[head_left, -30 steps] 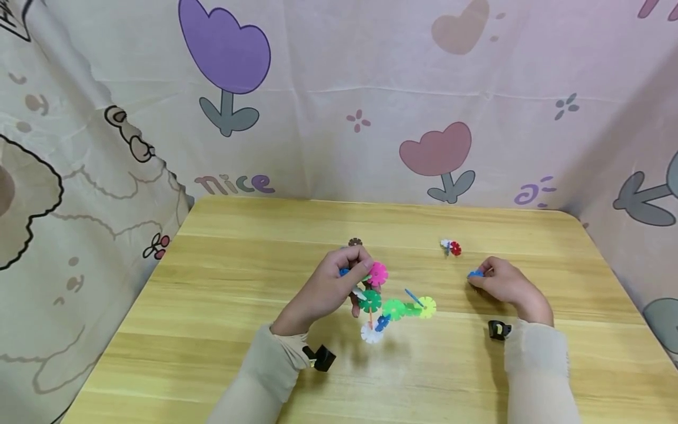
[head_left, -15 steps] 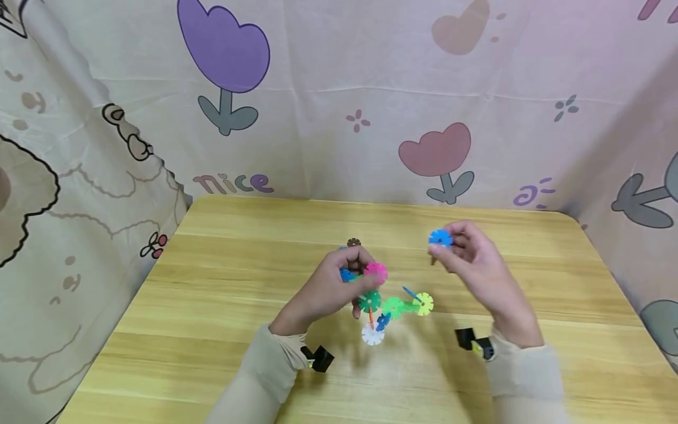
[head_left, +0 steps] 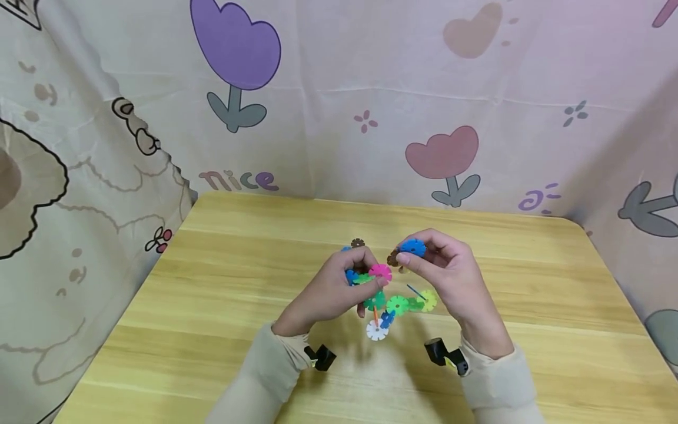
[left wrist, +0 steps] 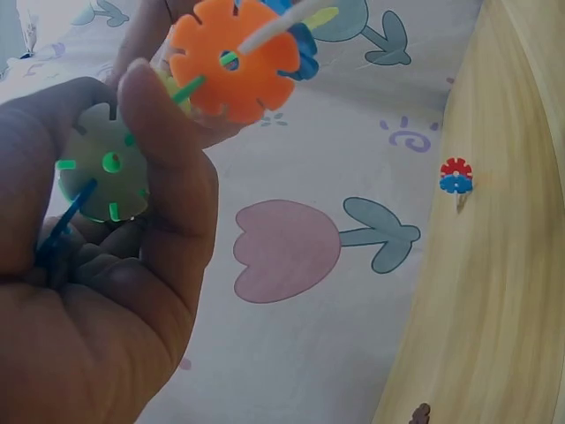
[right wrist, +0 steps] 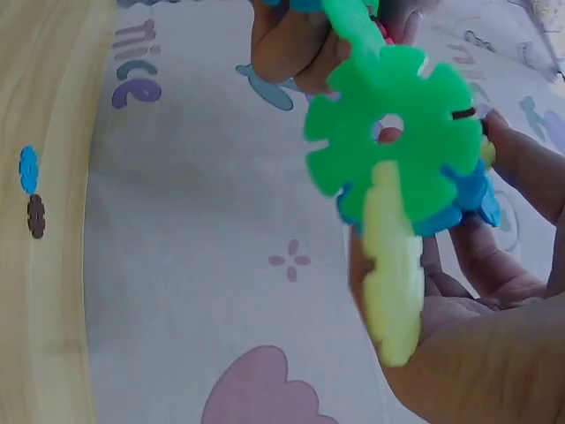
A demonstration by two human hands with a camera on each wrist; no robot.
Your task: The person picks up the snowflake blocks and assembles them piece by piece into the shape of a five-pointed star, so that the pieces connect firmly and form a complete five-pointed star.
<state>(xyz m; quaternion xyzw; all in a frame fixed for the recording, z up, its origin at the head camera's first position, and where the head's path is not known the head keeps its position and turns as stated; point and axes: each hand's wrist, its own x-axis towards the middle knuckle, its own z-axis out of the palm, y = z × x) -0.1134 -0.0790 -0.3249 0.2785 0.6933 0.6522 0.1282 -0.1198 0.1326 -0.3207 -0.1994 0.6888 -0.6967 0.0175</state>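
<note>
We hold a cluster of plastic snowflake discs [head_left: 384, 294] above the middle of the wooden tabletop [head_left: 222, 306]. Our left hand [head_left: 331, 291] grips its upper end, fingers curled round the pink disc [head_left: 380, 272] and the pieces beside it, while green, yellow and white discs hang below. Our right hand [head_left: 450, 277] pinches a single blue disc [head_left: 412, 248] between thumb and forefinger, close to the top right of the cluster, with a small gap between them.

We judge the step in hand to be adding this blue disc. The next move calls for turning it so one of its notches meets a notch on a cluster disc, then pressing the two together while our left hand braces.

Half a second ago our right hand held the blue disc higher and further right, well apart from the cluster; now it is just beside it. One brown disc [head_left: 357, 242] lies on the tabletop behind our hands.
</note>
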